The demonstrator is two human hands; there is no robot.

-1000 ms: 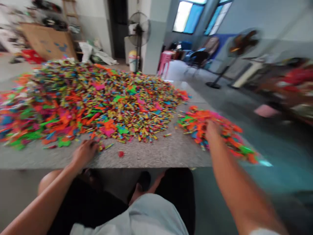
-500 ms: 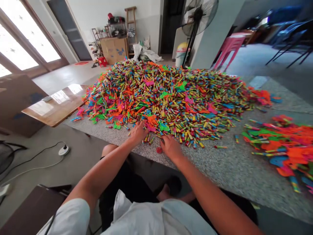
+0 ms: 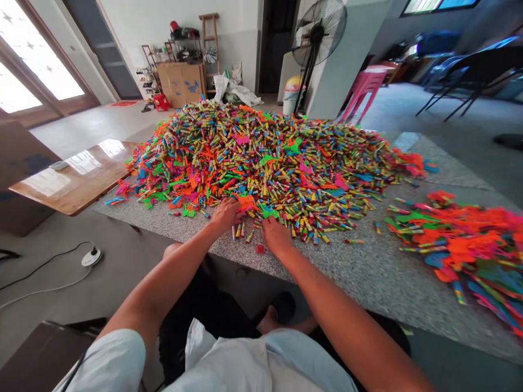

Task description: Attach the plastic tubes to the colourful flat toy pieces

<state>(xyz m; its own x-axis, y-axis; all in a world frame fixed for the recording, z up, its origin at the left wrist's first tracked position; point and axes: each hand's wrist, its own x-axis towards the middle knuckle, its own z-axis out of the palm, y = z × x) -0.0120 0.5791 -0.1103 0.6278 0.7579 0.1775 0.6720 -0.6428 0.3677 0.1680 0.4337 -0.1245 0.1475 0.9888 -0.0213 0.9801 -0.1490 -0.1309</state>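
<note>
A heap of small sticks wrapped in yellow, red and blue (image 3: 310, 190) covers the granite-look table (image 3: 327, 272), with flat plastic cut-outs mixed in. At its front edge my left hand (image 3: 226, 214) is bent with its fingers curled in beside an orange plastic cut-out (image 3: 246, 203); what the fingertips hold is hidden. My right hand (image 3: 277, 235) has its fingers drawn together against a green plastic cut-out (image 3: 268, 212). I cannot make out what is pinched there. Between the hands lie several loose sticks (image 3: 242, 230) and a small red piece (image 3: 260, 249).
To the right is a second pile of mostly orange cut-outs (image 3: 469, 234). A low wooden table (image 3: 73, 185) adjoins on the left. Farther off stand a fan (image 3: 316, 35), pink stools (image 3: 363, 90) and a cardboard box (image 3: 182, 84). A power socket (image 3: 91, 257) lies on the floor.
The view has turned slightly right. My right hand has shifted forward to the green cut-out. My left hand stays at the heap's front edge, and the loose sticks between the hands are more exposed.
</note>
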